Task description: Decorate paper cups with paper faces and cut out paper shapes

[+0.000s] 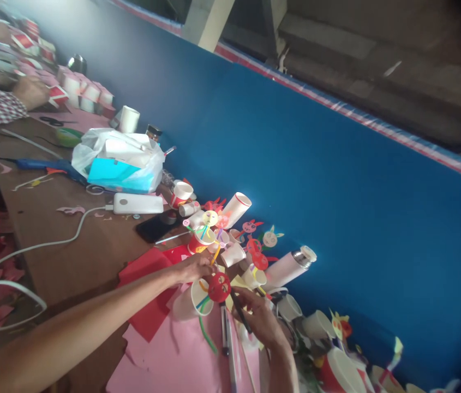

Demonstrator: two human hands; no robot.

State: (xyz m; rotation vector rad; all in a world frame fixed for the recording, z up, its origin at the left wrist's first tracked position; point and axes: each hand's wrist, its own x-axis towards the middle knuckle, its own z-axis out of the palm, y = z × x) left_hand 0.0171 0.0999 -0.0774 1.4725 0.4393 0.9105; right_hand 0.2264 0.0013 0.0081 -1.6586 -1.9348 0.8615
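Note:
My left hand [192,268] reaches in from the lower left, its fingers closed near the top of a red paper disc [219,287] with drawn features. The disc sits on a white paper cup [192,301] that has a green straw [204,325] through it. My right hand [259,318] grips a thin black marker [240,311], its tip close to the disc. Both hands are above pink paper [173,357] and red paper [145,319]. Several finished paper-cup crafts [250,226] stand just beyond the hands.
A blue board [295,153] runs along the far side of the wooden table [60,218]. On the table are a white power bank [138,203] with a cable, a black phone [159,226], and a plastic bag [121,158]. At the upper left, a co-worker's hand [31,91] works among red-and-white cups [78,90].

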